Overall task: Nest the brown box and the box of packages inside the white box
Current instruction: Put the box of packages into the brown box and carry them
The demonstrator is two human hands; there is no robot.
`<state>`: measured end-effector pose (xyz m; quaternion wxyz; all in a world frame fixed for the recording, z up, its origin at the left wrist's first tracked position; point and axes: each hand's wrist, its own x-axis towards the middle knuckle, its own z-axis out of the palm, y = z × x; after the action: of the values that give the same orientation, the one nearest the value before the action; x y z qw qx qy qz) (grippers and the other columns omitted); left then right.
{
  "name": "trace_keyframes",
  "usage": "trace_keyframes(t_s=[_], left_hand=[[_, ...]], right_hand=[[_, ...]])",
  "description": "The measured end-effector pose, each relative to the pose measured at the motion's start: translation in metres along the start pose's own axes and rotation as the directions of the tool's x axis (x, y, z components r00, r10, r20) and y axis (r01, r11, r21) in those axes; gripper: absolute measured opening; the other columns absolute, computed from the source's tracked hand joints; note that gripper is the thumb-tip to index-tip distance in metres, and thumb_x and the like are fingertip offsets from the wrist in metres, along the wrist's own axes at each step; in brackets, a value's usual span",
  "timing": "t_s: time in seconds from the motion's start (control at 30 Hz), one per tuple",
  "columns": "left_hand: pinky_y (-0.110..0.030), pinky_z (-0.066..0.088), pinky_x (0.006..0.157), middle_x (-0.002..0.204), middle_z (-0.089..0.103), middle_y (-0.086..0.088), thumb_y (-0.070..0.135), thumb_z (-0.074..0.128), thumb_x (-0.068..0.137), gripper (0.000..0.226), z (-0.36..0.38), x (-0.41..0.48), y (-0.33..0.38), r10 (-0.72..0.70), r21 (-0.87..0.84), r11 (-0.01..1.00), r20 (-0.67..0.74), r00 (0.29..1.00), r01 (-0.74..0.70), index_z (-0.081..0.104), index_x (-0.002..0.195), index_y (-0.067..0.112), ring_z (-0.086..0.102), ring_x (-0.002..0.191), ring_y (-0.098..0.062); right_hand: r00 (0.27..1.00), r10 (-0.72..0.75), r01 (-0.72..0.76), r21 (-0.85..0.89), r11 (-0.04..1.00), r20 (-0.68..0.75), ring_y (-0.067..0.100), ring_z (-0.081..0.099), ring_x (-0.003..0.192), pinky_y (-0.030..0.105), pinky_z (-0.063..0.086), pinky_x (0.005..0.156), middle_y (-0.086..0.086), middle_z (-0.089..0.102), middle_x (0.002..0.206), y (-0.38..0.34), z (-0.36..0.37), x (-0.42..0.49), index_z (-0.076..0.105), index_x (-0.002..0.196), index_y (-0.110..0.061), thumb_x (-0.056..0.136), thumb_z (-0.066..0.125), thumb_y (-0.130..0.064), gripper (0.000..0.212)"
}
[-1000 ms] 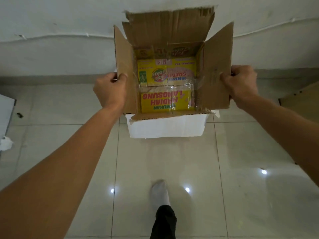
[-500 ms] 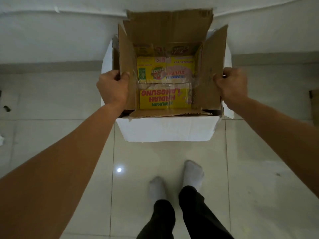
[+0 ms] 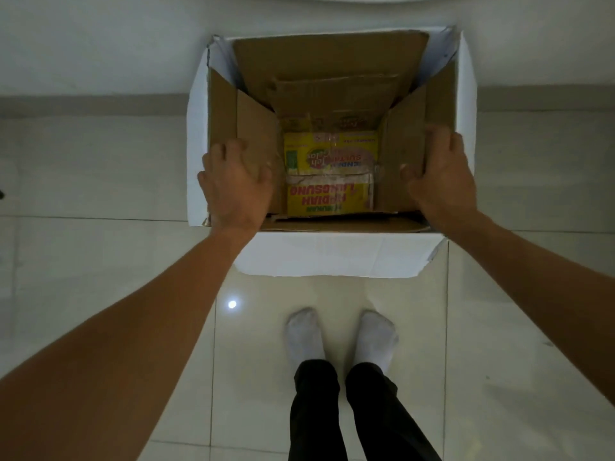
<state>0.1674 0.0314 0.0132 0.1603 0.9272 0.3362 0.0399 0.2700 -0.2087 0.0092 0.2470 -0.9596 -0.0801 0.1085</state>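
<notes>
The white box point(image 3: 332, 259) stands open on the tiled floor against the wall. The brown box point(image 3: 332, 71) sits down inside it, flaps up along the white walls. At the bottom of the brown box lie yellow packages point(image 3: 329, 176) with red lettering. My left hand point(image 3: 238, 186) rests on the brown box's left flap, fingers curled over its edge. My right hand point(image 3: 436, 174) grips the right flap, thumb inside and fingers outside.
A white wall point(image 3: 100, 44) with a grey skirting runs right behind the box. My two feet in white socks point(image 3: 342, 337) stand on the glossy tiles just in front of it. Bare floor lies on both sides.
The brown box has gone down from above the white box into it. My hands went down with it and the view tilted lower, bringing both feet in.
</notes>
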Motion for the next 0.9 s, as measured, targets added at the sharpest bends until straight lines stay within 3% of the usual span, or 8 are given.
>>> trace_keyframes(t_s=[0.17,0.3,0.37,0.47,0.6,0.7,0.77,0.9], left_hand=[[-0.046,0.029,0.101,0.125,0.056,-0.01,0.039,0.062,0.082,0.047,0.02,-0.011,0.02,0.17,0.013,0.984,0.272,0.947,-0.18,0.052,0.121,0.014,0.047,0.118,-0.03],[-0.064,-0.004,0.109,0.156,0.007,-0.022,0.081,0.056,0.062,0.112,0.037,-0.013,0.016,-0.106,0.388,0.902,0.623,0.775,-0.188,0.017,0.147,0.018,0.002,0.142,-0.043],[-0.066,-0.013,0.105,0.156,-0.014,-0.022,0.099,0.042,0.042,0.139,0.036,-0.006,0.008,-0.349,0.525,0.848,0.655,0.67,-0.071,0.007,0.149,0.018,-0.015,0.141,-0.043],[-0.065,-0.018,0.103,0.153,-0.027,-0.019,0.105,0.027,0.025,0.155,0.03,-0.004,0.004,-0.427,0.551,0.834,0.693,0.581,-0.044,0.006,0.15,0.016,-0.028,0.138,-0.039],[-0.061,-0.024,0.103,0.154,-0.026,-0.017,0.106,0.012,0.029,0.153,0.032,-0.004,0.002,-0.383,0.487,0.873,0.705,0.596,-0.015,0.0,0.149,0.012,-0.031,0.138,-0.033],[-0.064,-0.021,0.103,0.155,-0.002,-0.026,0.098,0.002,0.054,0.128,0.039,-0.006,0.01,-0.351,0.562,0.82,0.644,0.68,-0.109,0.032,0.143,0.011,-0.011,0.142,-0.043],[-0.067,-0.01,0.107,0.149,0.026,-0.03,0.093,0.011,0.065,0.114,0.046,-0.008,0.019,-0.279,0.635,0.732,0.609,0.742,-0.246,0.043,0.137,0.01,0.015,0.139,-0.048],[-0.062,0.002,0.111,0.138,0.045,-0.022,0.092,0.023,0.066,0.109,0.06,-0.004,0.025,-0.161,0.577,0.769,0.593,0.789,-0.277,0.039,0.136,0.01,0.033,0.132,-0.04]], right_hand=[[0.813,-0.393,0.536,-0.289,0.794,0.429,0.038,0.043,0.128,0.051,0.021,0.111,0.02,0.05,0.134,0.007,0.013,0.002,0.044,0.133,-0.008,0.084,0.058,-0.014,0.052],[0.732,-0.179,0.639,-0.572,0.513,0.657,0.035,0.035,0.134,0.057,-0.002,0.114,0.018,0.05,0.137,0.016,0.019,0.015,0.041,0.137,-0.015,0.09,0.045,-0.035,0.051],[0.743,-0.05,0.629,-0.67,0.394,0.668,0.034,0.037,0.131,0.06,-0.003,0.112,0.015,0.054,0.131,0.019,0.02,0.02,0.049,0.13,-0.017,0.087,0.046,-0.041,0.049],[0.728,0.026,0.638,-0.691,0.34,0.685,0.031,0.031,0.136,0.061,-0.005,0.112,0.013,0.048,0.139,0.023,0.021,0.024,0.051,0.129,-0.02,0.087,0.043,-0.049,0.052],[0.735,-0.014,0.629,-0.674,0.388,0.677,0.033,0.032,0.136,0.06,-0.005,0.112,0.013,0.049,0.139,0.012,0.021,0.031,0.047,0.133,-0.022,0.088,0.041,-0.047,0.053],[0.8,-0.128,0.566,-0.666,0.485,0.587,0.034,0.052,0.117,0.061,0.008,0.112,0.015,0.065,0.108,-0.013,0.026,0.046,0.053,0.12,-0.019,0.089,0.044,-0.043,0.041],[0.833,-0.165,0.501,-0.594,0.629,0.528,0.03,0.06,0.096,0.051,0.03,0.104,0.011,0.065,0.091,-0.029,0.033,0.064,0.055,0.1,-0.013,0.088,0.049,-0.033,0.024],[0.77,-0.132,0.339,-0.225,0.914,0.625,0.035,0.06,0.098,0.04,0.051,0.081,0.018,0.063,0.109,-0.058,0.055,0.104,0.058,0.108,0.0,0.088,0.052,-0.018,0.028]])
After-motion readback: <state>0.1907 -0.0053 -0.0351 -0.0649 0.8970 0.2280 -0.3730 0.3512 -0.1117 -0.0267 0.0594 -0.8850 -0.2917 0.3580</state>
